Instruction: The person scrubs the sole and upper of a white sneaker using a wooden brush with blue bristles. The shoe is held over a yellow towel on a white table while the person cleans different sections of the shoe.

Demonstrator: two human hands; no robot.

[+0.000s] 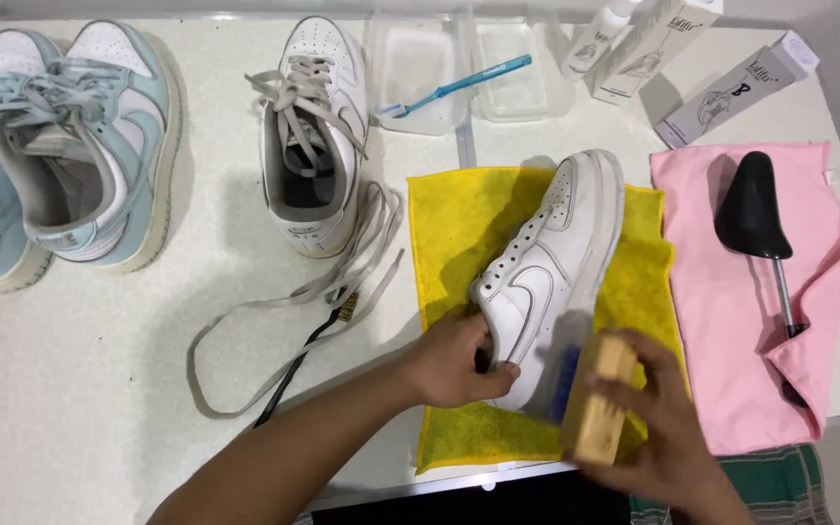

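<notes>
Now L hand (454, 362) grips white sneaker (546, 277), R hand (668, 437) w/ wooden brush (603, 399) (blurred)

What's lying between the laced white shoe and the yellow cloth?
In the head view, loose grey laces lie on the table between the laced white shoe and the yellow cloth.

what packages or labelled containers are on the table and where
Tall white carton with a shoe drawing: far edge, upper right, lying at a slant.
Grey-and-white carton with a shoe drawing: right of it, above the pink cloth.
Small white bottle with a label: left of the cartons, by the clear plastic trays.
</notes>
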